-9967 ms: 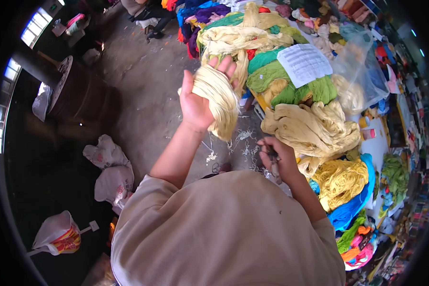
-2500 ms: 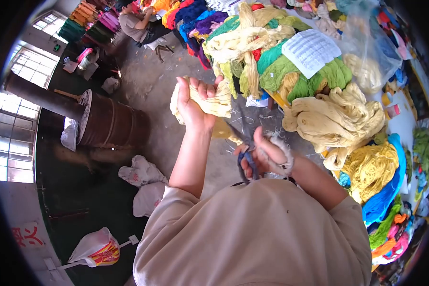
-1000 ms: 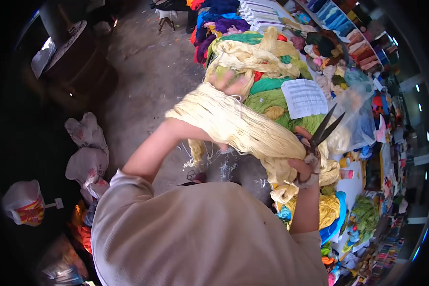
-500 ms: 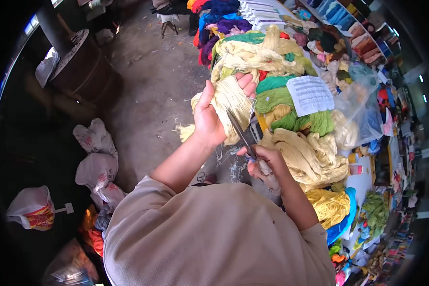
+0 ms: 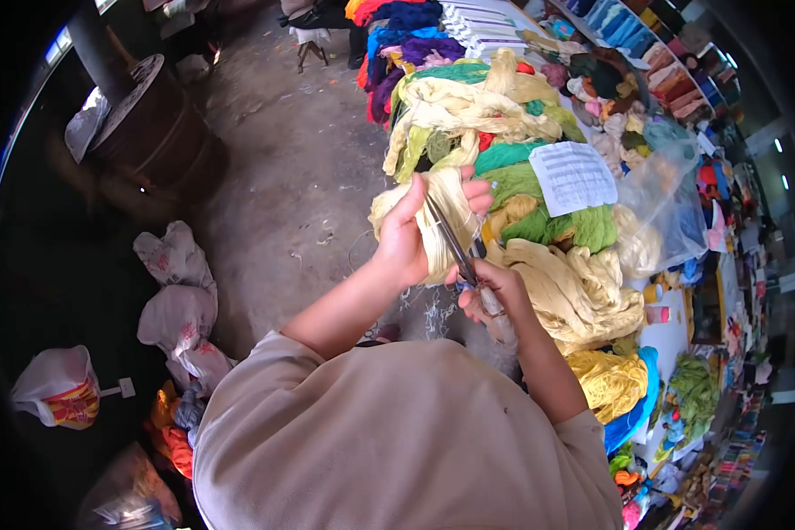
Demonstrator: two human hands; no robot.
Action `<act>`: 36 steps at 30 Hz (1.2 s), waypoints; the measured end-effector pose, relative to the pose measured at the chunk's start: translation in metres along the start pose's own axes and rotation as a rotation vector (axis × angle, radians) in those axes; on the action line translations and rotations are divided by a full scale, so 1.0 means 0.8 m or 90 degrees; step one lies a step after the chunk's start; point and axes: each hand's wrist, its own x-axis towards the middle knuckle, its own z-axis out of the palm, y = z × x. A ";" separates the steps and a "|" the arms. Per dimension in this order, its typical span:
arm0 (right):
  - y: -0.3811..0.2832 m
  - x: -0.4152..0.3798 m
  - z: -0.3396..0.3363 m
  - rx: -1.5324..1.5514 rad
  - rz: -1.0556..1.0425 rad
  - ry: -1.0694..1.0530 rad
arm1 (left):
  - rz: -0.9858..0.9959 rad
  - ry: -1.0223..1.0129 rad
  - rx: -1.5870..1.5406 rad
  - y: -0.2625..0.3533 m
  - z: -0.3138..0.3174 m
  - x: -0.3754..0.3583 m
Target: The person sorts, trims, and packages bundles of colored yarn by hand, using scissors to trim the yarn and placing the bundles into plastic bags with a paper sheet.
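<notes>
My left hand (image 5: 404, 237) grips a pale cream yarn skein (image 5: 442, 212), held up over the floor beside the table. In my right hand (image 5: 490, 296) are dark scissors (image 5: 455, 243), their blades pointing up and left into the skein. The two hands are close together, almost touching. Right of them on the table lies a large heap of cream yarn (image 5: 574, 287), and a yellow skein (image 5: 611, 382) lies nearer me.
The table holds green yarn (image 5: 548, 221), a printed paper sheet (image 5: 574, 175), a clear plastic bag (image 5: 671, 208) and many coloured skeins. White sacks (image 5: 178, 291) and a rusty drum (image 5: 155, 132) stand on the concrete floor to the left. Yarn scraps litter the floor under my hands.
A second ago the skein was stretched between both hands with the scissors pointing away. Now my left hand alone bunches it, and the scissor blades have moved up into the yarn.
</notes>
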 end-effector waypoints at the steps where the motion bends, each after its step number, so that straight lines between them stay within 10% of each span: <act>1: 0.000 -0.001 -0.002 0.001 -0.001 0.008 | -0.004 -0.001 0.036 -0.003 -0.003 -0.002; 6: 0.024 -0.005 -0.011 0.286 -0.102 0.116 | -0.008 0.051 -0.044 -0.011 -0.016 0.000; 11: 0.025 0.043 -0.057 -0.253 -0.402 0.237 | -0.061 0.048 -0.016 -0.033 -0.004 0.004; 18: 0.046 0.044 -0.110 -0.314 -0.514 0.160 | -0.067 0.127 0.044 -0.060 0.006 0.010; 25: 0.116 0.041 -0.122 -0.122 -0.385 0.108 | 0.101 0.172 0.146 -0.042 0.011 0.027; 29: 0.169 0.018 -0.169 0.300 0.030 -0.012 | 0.293 0.129 0.225 0.041 0.006 0.041; 34: 0.291 0.039 -0.212 -0.368 0.131 -0.010 | 0.344 -0.047 0.275 0.136 0.023 0.094; 36: 0.255 0.099 -0.235 0.316 0.213 0.055 | 0.332 -0.082 0.274 0.153 0.015 0.133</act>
